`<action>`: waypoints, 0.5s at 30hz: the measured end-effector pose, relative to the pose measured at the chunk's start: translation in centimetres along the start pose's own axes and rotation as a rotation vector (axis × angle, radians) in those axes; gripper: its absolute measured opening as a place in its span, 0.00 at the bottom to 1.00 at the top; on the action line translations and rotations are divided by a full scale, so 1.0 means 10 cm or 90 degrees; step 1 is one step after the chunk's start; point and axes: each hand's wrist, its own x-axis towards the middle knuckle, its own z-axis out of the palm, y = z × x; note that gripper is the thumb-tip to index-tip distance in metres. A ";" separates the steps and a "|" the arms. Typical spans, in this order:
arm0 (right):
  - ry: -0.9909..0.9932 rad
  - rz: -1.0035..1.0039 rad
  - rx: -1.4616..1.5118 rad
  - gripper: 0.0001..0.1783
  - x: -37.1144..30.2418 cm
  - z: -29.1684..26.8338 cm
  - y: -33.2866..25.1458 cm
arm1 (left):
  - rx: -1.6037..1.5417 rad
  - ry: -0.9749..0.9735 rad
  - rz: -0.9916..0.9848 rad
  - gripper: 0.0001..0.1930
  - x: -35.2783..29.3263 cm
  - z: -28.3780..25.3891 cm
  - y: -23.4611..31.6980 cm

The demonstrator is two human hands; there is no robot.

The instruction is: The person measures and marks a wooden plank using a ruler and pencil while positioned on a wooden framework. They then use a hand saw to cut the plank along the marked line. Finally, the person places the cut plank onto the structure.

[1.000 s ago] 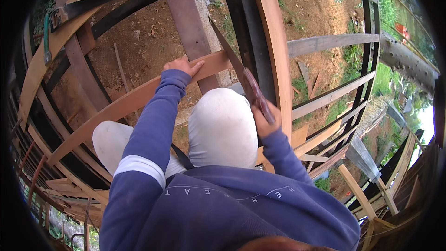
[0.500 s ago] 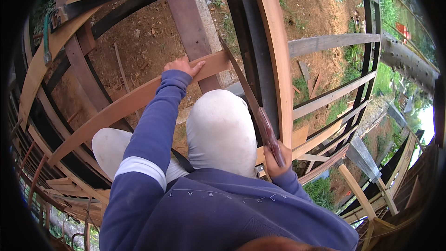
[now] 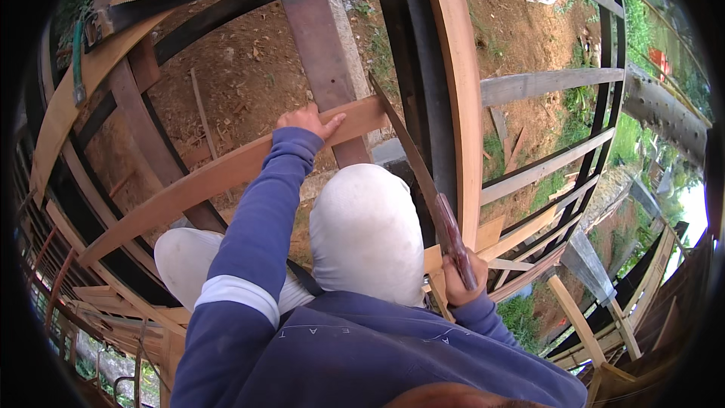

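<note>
A long reddish-brown board (image 3: 204, 181) slants across in front of me, from the lower left up to the middle. My left hand (image 3: 310, 122) is closed over it near its right end, thumb along the wood. In my right hand (image 3: 466, 278) is the dark reddish handle of a handsaw (image 3: 411, 153). The saw's blade points up and away, its tip part lying against the board's right end. Whether the teeth have bitten into the wood cannot be made out. My knee, in pale trousers (image 3: 366, 234), rises just below the board.
A wide brown beam (image 3: 313, 45) runs beneath the board, and a thick timber (image 3: 457, 98) with black bars lies right of the saw. Another saw (image 3: 162, 4) and a teal-handled tool (image 3: 77, 60) rest on a curved-looking plank at the far left. Bare soil shows below.
The whole view has shifted slightly, so everything sits a little lower and to the right. Both hands keep their grips, and the saw stays at the board's end with hardly any visible travel.
</note>
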 end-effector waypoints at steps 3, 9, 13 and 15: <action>0.039 -0.064 0.078 0.06 1.04 0.58 0.14 | 0.006 0.007 0.023 0.41 0.09 -0.05 0.07; 0.011 -0.010 0.068 0.12 0.16 0.21 0.20 | 0.006 0.000 0.000 0.42 0.12 -0.05 0.02; -0.004 -0.017 0.034 0.12 0.08 0.10 0.20 | 0.003 -0.006 -0.007 0.41 0.06 0.04 0.07; 0.045 -0.076 0.109 0.06 0.97 0.59 0.25 | 0.015 0.001 0.014 0.42 0.06 0.05 0.08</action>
